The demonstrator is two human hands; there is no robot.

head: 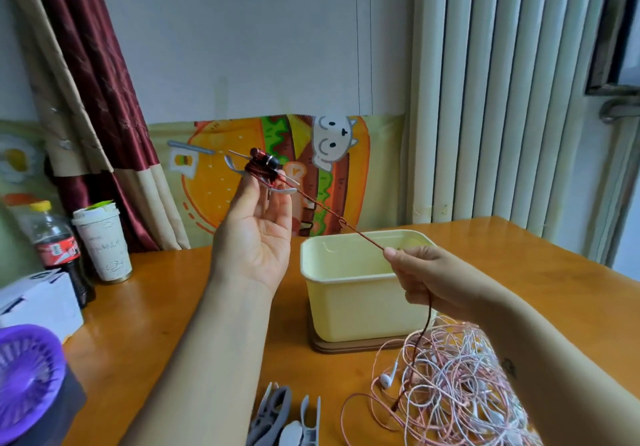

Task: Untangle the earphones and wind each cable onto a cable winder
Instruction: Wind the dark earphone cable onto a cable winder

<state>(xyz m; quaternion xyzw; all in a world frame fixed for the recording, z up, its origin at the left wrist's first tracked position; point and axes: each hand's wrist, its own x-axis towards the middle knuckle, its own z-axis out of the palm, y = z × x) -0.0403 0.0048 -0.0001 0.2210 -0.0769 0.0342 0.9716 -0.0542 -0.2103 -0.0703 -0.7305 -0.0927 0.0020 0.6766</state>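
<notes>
1. Most of the job remains: the pile of pink and white cables (pixel 460 386) lies knotted on the table (pixel 173 307) at your right.
2. Your left hand (pixel 256 234) holds up a winder (pixel 230 164) by its fingertips, a few red turns already on it.
3. Your right hand (pixel 426 279) pinches the red cable (pixel 325 212) taut; its tail trails down into the pile.
4. Spare winders (pixel 273 414) wait near the table's front edge.

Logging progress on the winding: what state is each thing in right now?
left hand, holds the cable winder
cable winder, partly wound
red cable, taut between hands
right hand, pinches red cable
earphone pile, tangled
spare winders, bare
yellow tub, open
cola bottle, capped
</notes>
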